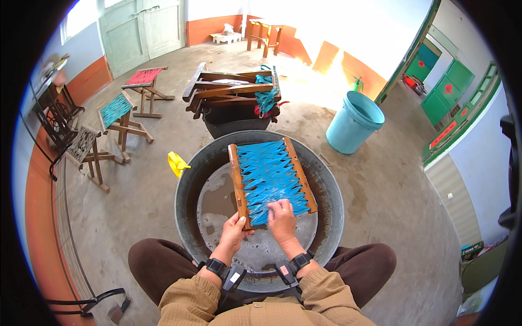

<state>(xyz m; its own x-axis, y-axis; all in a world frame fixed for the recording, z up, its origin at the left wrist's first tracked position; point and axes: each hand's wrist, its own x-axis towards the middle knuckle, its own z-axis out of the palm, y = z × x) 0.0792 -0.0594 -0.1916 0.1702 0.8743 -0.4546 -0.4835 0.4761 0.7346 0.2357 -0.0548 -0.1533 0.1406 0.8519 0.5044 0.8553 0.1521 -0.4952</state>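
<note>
Holding one blue-webbed stool (269, 179) above one metal tub (333, 209), the left grip (234, 230) is clasping one rail (239, 186); the right grip (281, 218) is resting curled on webbing (272, 163), any contents hidden; three folding stools (115, 110) are standing leftward.

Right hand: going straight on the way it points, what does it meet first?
The blue webbing; the right hand seems to touch it, though exact depth is unclear.

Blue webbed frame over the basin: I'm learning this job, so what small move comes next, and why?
Probably move the right hand slightly up the blue webbing: whitish, sudsy-looking patches lie just above it, and the left hand grips the frame.
</note>
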